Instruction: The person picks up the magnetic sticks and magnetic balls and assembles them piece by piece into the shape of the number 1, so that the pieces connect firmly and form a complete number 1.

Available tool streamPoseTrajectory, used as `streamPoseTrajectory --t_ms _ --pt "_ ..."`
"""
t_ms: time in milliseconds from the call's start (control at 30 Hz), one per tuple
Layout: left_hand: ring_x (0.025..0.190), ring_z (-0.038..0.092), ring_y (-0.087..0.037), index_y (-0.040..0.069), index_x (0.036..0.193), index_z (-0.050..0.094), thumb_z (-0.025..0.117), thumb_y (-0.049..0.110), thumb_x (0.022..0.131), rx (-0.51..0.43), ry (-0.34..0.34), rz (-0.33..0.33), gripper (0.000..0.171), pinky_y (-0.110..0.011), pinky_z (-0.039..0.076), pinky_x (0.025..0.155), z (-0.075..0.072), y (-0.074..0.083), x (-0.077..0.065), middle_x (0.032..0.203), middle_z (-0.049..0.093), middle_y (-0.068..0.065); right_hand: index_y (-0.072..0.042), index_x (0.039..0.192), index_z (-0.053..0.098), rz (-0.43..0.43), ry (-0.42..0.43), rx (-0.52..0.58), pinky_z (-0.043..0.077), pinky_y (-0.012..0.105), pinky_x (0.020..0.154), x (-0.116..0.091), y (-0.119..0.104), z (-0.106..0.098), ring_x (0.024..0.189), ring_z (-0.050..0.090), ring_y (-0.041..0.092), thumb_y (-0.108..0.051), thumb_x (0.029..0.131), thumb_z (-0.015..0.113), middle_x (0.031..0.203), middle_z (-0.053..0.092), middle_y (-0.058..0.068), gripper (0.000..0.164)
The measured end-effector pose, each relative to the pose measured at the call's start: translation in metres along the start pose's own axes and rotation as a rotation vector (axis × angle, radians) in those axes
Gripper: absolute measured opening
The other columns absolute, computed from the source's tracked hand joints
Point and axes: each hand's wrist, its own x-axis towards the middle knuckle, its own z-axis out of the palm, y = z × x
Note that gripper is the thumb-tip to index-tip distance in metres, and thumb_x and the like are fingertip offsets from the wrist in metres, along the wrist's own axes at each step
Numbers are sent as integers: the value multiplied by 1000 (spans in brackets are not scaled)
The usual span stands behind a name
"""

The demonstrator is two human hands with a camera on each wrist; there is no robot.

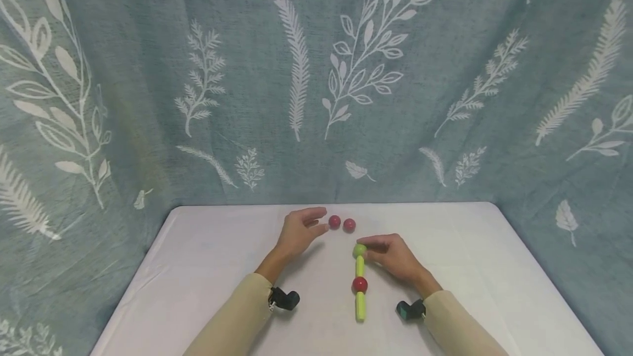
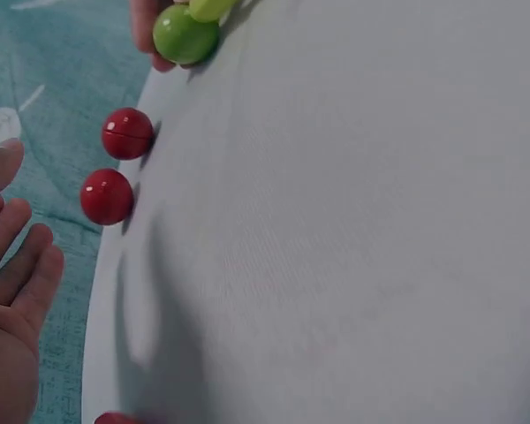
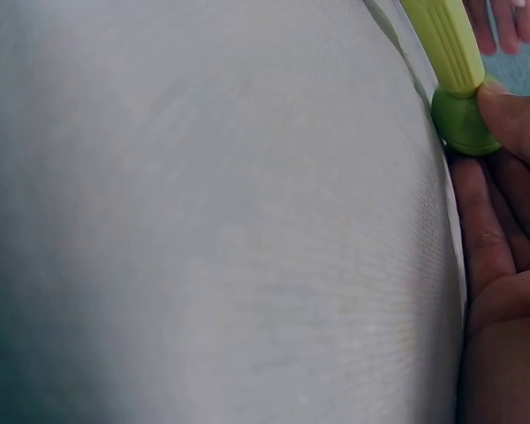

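Observation:
My right hand (image 1: 395,256) pinches a green ball (image 1: 359,250) between thumb and fingers, at the far end of a row of joined pieces. Below that ball come a ribbed yellow-green rod (image 1: 360,266), a red ball (image 1: 360,284) and a second yellow-green rod (image 1: 360,306). In the right wrist view the thumb presses where the green ball (image 3: 464,122) meets its rod. My left hand (image 1: 299,229) hovers with loosely bent fingers, close to two loose red balls (image 1: 334,222); in the left wrist view a gap separates its fingers from them.
A white table (image 1: 207,290) carries everything, with a leaf-patterned blue-green cloth (image 1: 237,98) hanging behind and at both sides. Another red ball (image 2: 117,418) is cut off by the lower edge of the left wrist view. Each wrist wears a small black camera (image 1: 285,299).

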Motion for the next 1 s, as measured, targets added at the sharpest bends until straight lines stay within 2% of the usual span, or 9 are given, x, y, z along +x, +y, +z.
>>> streamPoseTrajectory --t_ms 233,467,600,833,1000 --pt "140 67 -35 9 143 71 80 12 100 60 -27 -36 44 -47 56 114 9 1 16 147 72 -13 -17 132 80 -24 -16 11 54 51 116 2 -2 -1 135 70 30 -19 100 81 133 80 2 33" --pt "140 66 -34 6 143 71 80 11 100 170 -88 -26 45 -48 54 117 10 -3 33 147 71 -13 -15 131 80 -21 -15 13 53 54 116 3 -5 0 135 70 31 -20 100 81 132 80 2 32" --pt "136 69 -33 7 140 73 80 10 99 203 -106 -27 41 -48 56 114 14 -8 39 143 74 -12 -17 131 80 -12 -8 16 52 56 117 3 -5 0 135 70 31 -19 99 81 132 80 1 32" --pt "125 73 -30 9 130 79 82 9 97 278 -109 6 33 -49 58 111 25 -18 43 128 80 -9 -20 130 81 15 5 11 52 54 118 1 -4 0 134 70 26 -19 99 82 129 81 -4 32" --pt "121 74 -31 8 126 81 83 9 96 272 -57 16 30 -51 57 111 31 -16 38 120 83 -9 -20 132 80 21 6 12 53 53 117 0 -2 -1 134 70 26 -19 99 81 131 80 -3 32"
